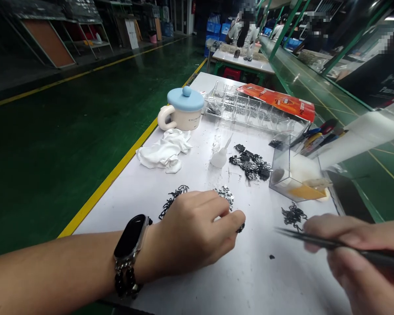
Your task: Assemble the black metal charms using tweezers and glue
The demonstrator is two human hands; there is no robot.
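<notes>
My left hand [200, 223], with a smartwatch on its wrist, is closed over the white tabletop [256, 280]. Its fingertips pinch a small black part [240, 228], mostly hidden. Between my right hand's [357, 253] thumb and fingers is a pair of dark tweezers [328, 241], slightly blurred, tips pointing left. Behind the left hand lie small black hooked pieces [170, 201] and a heap of tiny silver parts [226, 194], both partly covered. Another tangle of black pieces [293, 215] sits just beyond the right hand. One black chip [272, 257] lies alone between the hands.
Farther back stand a lidded mug [185, 113], a white cloth [166, 151], a small squeeze bottle [219, 156] and a pile of black assemblies [251, 162]. A clear compartment tray [243, 109] and a clear tool box [292, 175] line the back and right. People sit at farther benches.
</notes>
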